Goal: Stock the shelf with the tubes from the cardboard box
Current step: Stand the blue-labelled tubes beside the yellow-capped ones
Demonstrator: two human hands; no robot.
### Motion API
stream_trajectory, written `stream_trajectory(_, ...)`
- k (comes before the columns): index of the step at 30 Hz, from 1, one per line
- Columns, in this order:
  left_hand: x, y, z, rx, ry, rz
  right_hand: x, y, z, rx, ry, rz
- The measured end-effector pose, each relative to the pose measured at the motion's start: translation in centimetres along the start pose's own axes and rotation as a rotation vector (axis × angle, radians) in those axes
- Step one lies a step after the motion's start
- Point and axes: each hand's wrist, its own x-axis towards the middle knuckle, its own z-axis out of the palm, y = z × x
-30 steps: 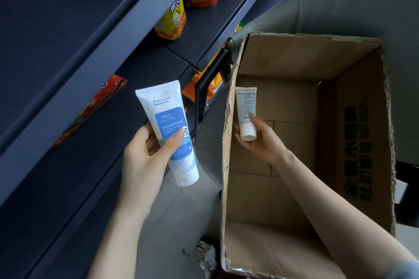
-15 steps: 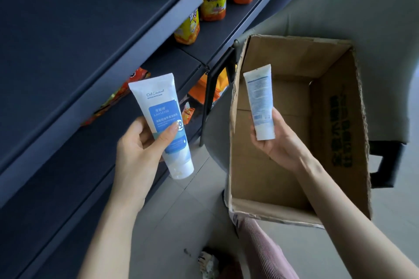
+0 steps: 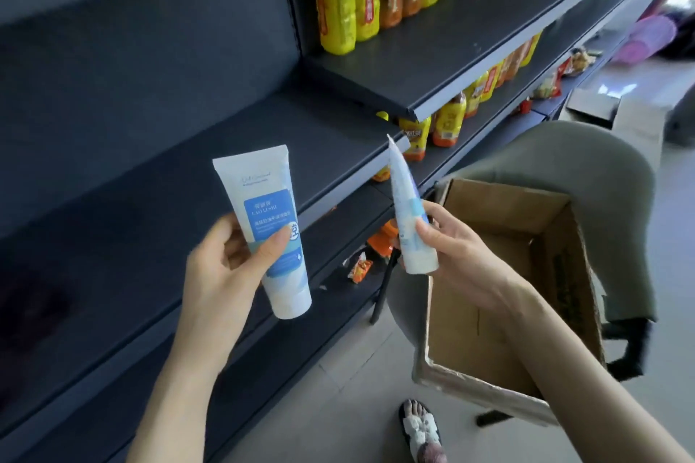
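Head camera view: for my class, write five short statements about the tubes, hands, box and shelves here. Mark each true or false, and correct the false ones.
1. The left hand holds a tube with a blue label, cap end down. True.
2. The right hand is empty. False: it grips a second tube.
3. The cardboard box is packed full of tubes. False: it is open, and no tubes show in the part that can be seen.
4. Yellow and orange bottles stand on the upper shelf. True.
5. Both tubes lie on a shelf. False: each is held in a hand in front of the shelves.
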Motion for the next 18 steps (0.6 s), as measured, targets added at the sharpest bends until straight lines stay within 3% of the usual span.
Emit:
stream_trajectory(10, -6.4, 8.8, -10.4, -0.035, 0.161, 0.223, -2.8, -5.7, 14.1, -0.025, -0.075, -0.117)
stream_trajectory(18, -11.6, 14.1, -18.2, -0.044, 0.319, 0.358, -4.9, -9.4, 24.6, -0.152, -0.244, -0.234)
